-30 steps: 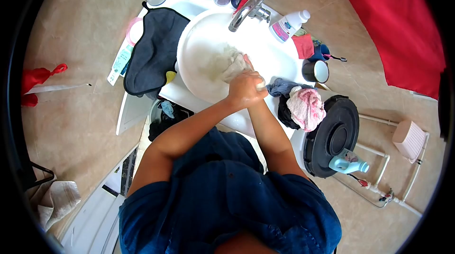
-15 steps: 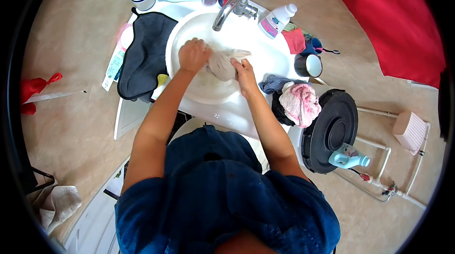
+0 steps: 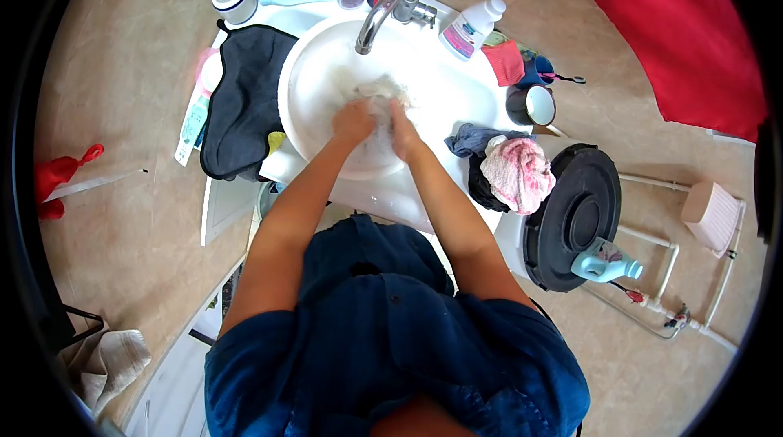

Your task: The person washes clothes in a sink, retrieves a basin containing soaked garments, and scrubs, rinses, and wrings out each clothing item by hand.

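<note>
A pale beige cloth (image 3: 382,91) lies in cloudy, sudsy water in the white basin (image 3: 295,123), below the tap. My left hand (image 3: 354,122) is closed on the cloth's near left part, its fingertips partly hidden in the suds. On the cloth's right side my right hand (image 3: 403,134) grips it, thumb side up. The two hands are close together, with wet cloth and foam between them. Much of the cloth is under the water or behind my fingers.
A chrome tap (image 3: 391,8) arches over the basin. Bottles stand behind it, including a white one (image 3: 473,29). A black cloth (image 3: 249,102) covers the left counter. At right are crumpled cloths (image 3: 515,172), a mug (image 3: 532,106) and a black lidded bin (image 3: 575,221) bearing a blue bottle (image 3: 605,261).
Both hands have come closer together and lower into the basin. The cloth, bunched and lifted between them before, is now down in the suds. The view has shifted slightly.
</note>
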Motion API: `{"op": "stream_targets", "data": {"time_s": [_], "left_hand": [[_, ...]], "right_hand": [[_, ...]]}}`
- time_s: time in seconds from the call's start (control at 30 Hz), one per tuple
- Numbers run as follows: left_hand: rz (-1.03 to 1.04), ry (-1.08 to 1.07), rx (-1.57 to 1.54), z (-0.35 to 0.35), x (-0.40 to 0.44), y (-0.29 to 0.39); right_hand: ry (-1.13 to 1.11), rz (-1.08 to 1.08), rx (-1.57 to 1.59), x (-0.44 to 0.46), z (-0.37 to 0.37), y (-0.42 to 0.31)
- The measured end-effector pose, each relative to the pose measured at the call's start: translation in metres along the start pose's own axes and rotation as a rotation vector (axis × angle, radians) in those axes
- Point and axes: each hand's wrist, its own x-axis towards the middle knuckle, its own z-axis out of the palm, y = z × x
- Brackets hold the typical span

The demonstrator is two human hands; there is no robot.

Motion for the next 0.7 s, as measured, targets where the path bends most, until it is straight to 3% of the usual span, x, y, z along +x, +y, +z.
{"op": "stream_targets", "data": {"time_s": [0.17,0.33,0.43,0.53,0.7], "left_hand": [[0.452,0.155,-0.177,-0.055,-0.070,0.084],[0.762,0.436,-0.155,-0.057,-0.090,0.107],[0.744,0.447,-0.219,-0.057,-0.084,0.099],[0.711,0.592,-0.276,-0.054,-0.058,0.072],[0.561,0.510,0.086,-0.077,-0.027,0.023]], "right_hand": [[-0.437,0.143,0.706,0.007,-0.016,-0.012],[-0.541,0.129,0.803,-0.021,-0.003,-0.025],[-0.477,0.070,0.783,-0.014,0.007,-0.022],[-0.312,-0.037,0.716,0.001,0.020,-0.015],[0.134,-0.095,0.351,-0.030,0.039,-0.039]]}}
